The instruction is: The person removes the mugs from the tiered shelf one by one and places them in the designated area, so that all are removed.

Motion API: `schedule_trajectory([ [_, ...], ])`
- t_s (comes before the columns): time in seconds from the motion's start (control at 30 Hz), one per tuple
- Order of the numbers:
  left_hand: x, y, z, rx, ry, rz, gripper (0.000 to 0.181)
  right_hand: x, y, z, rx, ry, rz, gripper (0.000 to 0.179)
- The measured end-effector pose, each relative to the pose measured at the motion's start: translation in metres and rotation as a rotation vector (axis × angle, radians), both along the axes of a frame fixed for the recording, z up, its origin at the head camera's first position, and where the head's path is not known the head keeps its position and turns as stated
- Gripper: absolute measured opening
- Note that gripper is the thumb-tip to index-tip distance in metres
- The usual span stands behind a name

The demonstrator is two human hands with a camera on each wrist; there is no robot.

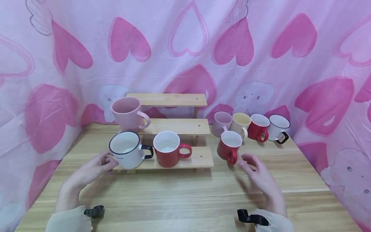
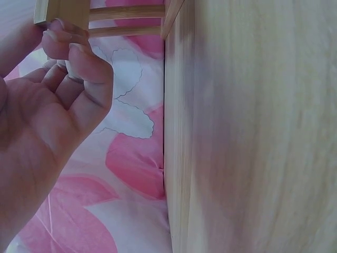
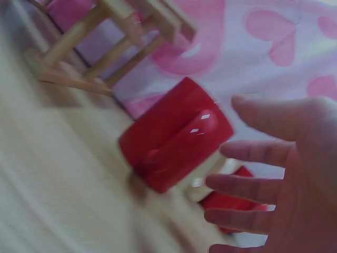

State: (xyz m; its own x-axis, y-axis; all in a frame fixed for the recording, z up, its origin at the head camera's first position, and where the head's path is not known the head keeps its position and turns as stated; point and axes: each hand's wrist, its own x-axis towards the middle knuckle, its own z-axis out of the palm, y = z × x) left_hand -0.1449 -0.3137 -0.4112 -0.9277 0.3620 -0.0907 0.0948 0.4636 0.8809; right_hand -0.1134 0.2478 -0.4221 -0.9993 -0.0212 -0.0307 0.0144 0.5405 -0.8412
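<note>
My left hand [image 1: 97, 166] is at the left end of the bottom shelf board [image 1: 185, 164], beside a white mug with a black rim and handle [image 1: 127, 158]. Its fingers bend loosely, their tips overlapping the board end [image 2: 66, 13] in the left wrist view. A red mug [image 1: 166, 158] stands to the right of the white one on that board. Over on the right, my right hand [image 1: 261, 175] reaches toward another red mug [image 1: 224, 149], which stands on the table. Its thumb and fingers are spread, close to the handle, and wrap round nothing.
The three-tier wooden rack carries a large pink mug [image 1: 126, 114] on the left of its middle tier. Behind the right red mug stand a small pink mug [image 1: 221, 120], a cream mug [image 1: 240, 122], a red mug [image 1: 258, 124] and a white mug [image 1: 276, 125]. A heart-patterned curtain [image 1: 188, 42] hangs behind.
</note>
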Motion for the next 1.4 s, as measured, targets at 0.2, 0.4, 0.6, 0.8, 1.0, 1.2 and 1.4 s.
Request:
schedule_trajectory([
  [0.2, 0.000, 0.001, 0.001, 0.003, -0.015, 0.006, 0.028, 0.007, 0.002, 0.026, 0.087, 0.084, -0.033, 0.046],
  [0.4, 0.001, 0.001, 0.002, 0.001, 0.003, 0.010, 0.028, 0.007, -0.011, 0.052, 0.119, 0.206, -0.025, 0.039],
  [0.6, 0.003, 0.001, 0.002, 0.008, 0.023, 0.006, 0.027, 0.003, -0.029, 0.074, 0.092, 0.284, -0.038, 0.036],
  [0.8, 0.004, 0.002, 0.003, 0.015, 0.014, 0.000, 0.028, -0.006, -0.056, 0.093, 0.021, 0.390, -0.031, 0.028],
  [1.0, 0.005, 0.001, 0.001, 0.040, 0.023, -0.012, 0.026, -0.022, -0.091, 0.108, -0.069, 0.500, 0.085, 0.022],
  [1.2, 0.007, 0.000, -0.002, 0.072, 0.046, -0.036, 0.021, -0.037, -0.135, 0.121, -0.116, 0.526, 0.237, 0.019],
  [1.4, 0.005, 0.001, -0.001, 0.069, 0.046, -0.037, 0.022, -0.055, -0.181, 0.130, -0.158, 0.415, 0.389, 0.020],
])
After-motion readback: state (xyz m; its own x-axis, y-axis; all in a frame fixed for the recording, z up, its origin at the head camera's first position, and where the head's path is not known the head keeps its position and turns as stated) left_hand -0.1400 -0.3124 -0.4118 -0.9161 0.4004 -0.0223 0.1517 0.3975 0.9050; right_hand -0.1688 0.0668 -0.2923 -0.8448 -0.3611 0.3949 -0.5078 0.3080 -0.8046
